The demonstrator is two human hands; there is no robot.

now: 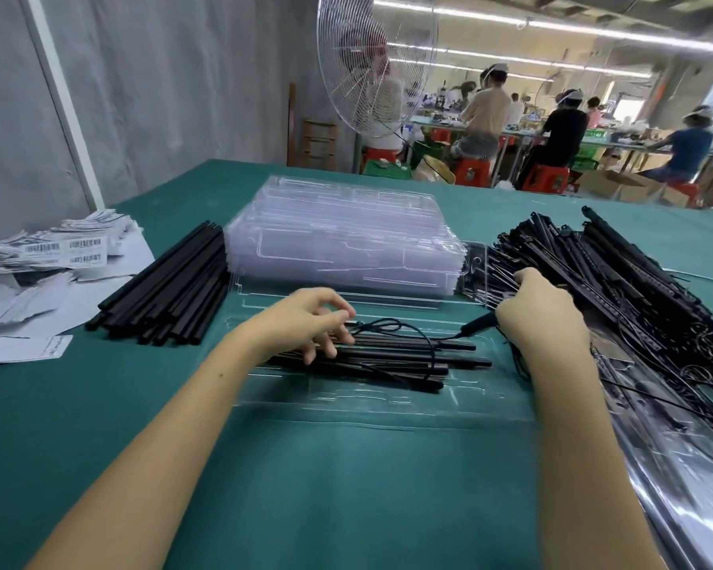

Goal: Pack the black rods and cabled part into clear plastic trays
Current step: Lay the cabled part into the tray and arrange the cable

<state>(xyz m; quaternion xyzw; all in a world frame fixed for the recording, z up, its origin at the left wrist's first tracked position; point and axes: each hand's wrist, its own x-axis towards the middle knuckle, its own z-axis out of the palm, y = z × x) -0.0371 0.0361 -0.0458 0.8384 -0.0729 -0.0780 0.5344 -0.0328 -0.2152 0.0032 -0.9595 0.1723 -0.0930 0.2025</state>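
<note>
Far left of the left hand lies a heap of barcode labels (42, 261), and nearer it a pile of black rods (169, 290). Beyond the hand's fingertips stands a stack of clear trays (346, 236). The left hand (305, 318) is open, fingers spread and loosely bent, tips resting on the rods in the tray (392, 357). These lie under it in the open clear tray (346, 401). A thin cable (412, 335) loops over them towards the right hand (540, 310). Seen from the back, this hand grips the cabled part (479, 322) by its thick end, just right of the tray. Beyond and right of it sprawls a heap of cabled parts (618, 277).
</note>
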